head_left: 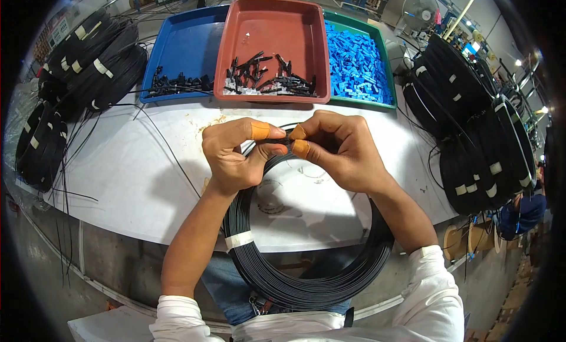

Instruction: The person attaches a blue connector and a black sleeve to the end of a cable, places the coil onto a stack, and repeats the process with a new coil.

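Both hands meet above the far part of a black cable coil (306,292), which hangs partly over the table's near edge. My left hand (236,153), tape on its thumb and index finger, pinches a small dark piece (287,140). From the other side my right hand (339,147) pinches at the same piece, its taped fingertips almost touching the left ones. The fingers mostly hide the piece, so its shape is unclear. White tape (239,240) wraps the coil at the left.
Beyond the hands stand a blue tray (183,41) with black parts, a red tray (274,30) with black and white parts, and a green tray (386,65) of blue pieces. Black cable coils are stacked left (88,65) and right (471,118) on the white table (147,183).
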The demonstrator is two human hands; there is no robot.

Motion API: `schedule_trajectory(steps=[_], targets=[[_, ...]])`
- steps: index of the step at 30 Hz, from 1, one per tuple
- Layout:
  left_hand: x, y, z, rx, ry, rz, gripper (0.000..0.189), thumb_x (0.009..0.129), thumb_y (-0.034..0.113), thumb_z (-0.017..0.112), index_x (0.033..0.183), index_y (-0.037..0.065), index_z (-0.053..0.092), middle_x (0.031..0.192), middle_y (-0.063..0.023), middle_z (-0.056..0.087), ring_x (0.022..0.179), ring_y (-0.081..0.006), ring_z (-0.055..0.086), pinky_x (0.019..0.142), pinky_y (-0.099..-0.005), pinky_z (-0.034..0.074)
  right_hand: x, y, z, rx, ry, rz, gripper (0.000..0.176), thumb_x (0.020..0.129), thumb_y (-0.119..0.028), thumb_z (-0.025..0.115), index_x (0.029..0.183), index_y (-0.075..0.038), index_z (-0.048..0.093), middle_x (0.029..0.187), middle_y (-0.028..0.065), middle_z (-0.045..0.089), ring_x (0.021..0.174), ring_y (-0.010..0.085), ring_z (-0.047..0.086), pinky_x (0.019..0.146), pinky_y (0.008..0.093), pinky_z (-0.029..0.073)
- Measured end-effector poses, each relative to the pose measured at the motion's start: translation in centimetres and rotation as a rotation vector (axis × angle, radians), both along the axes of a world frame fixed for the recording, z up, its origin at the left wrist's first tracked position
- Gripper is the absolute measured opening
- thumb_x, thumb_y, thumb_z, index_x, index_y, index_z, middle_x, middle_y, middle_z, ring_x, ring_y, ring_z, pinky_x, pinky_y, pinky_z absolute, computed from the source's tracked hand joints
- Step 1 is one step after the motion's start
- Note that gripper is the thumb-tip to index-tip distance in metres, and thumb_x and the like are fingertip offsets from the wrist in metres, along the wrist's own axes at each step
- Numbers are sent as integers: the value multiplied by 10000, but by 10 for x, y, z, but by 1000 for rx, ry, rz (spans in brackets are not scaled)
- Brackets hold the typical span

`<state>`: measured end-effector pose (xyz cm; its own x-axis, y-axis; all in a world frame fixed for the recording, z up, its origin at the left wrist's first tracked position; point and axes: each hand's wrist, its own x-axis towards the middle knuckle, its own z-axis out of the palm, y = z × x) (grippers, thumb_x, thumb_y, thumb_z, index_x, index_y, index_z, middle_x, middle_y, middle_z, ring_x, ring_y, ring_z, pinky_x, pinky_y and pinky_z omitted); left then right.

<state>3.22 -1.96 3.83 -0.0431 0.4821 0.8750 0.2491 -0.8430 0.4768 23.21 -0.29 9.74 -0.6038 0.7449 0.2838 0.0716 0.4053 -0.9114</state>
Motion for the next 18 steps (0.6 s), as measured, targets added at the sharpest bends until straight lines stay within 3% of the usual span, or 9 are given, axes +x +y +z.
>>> schedule_trajectory(steps=[2, 4, 8, 12, 14, 18], targets=[[2, -2, 4, -3, 3, 0, 178, 767, 89, 845, 860, 2, 720, 800, -106, 727, 729, -153, 680, 631, -233, 481, 0, -1, 3, 2, -4, -11, 132, 888, -39, 725, 972, 54, 686, 817, 52, 708, 734, 51, 612, 645, 230, 502], [3, 0, 3, -12, 0, -14, 175, 764, 77, 842, 859, 2, 715, 798, -104, 726, 724, -156, 682, 636, -241, 492, 2, -1, 6, -66, -125, -29, 198, 900, -106, 747, 990, 51, 667, 899, 61, 706, 805, 75, 643, 723, 227, 527], [3, 0, 4, 0, 17, -3, 174, 750, 32, 834, 867, -4, 710, 796, -108, 725, 724, -169, 692, 666, -257, 526, 1, -1, 6, -96, -72, -10, 187, 897, -110, 750, 960, 47, 670, 884, 52, 701, 778, 69, 626, 699, 222, 514], [3, 0, 2, -20, -15, -3, 175, 736, -7, 827, 864, -9, 709, 797, -112, 728, 734, -177, 705, 671, -264, 539, 0, 0, 6, -162, -38, -12, 157, 892, -98, 749, 934, 39, 684, 831, 31, 691, 731, 51, 595, 649, 213, 480], [1, 4, 4, 79, 44, 9, 220, 691, -143, 731, 864, -7, 742, 789, -124, 745, 672, -172, 729, 587, -247, 571, 1, 1, 7, -196, -16, -18, 134, 889, -82, 745, 926, 36, 695, 795, 20, 693, 704, 37, 580, 626, 212, 463], [3, 0, 6, 31, 34, -25, 239, 690, -159, 709, 868, -5, 750, 783, -130, 747, 681, -174, 735, 582, -247, 577, 4, 2, 9, -282, -25, 22, 126, 879, -73, 751, 914, 33, 693, 798, 18, 688, 709, 41, 584, 633, 210, 464]])
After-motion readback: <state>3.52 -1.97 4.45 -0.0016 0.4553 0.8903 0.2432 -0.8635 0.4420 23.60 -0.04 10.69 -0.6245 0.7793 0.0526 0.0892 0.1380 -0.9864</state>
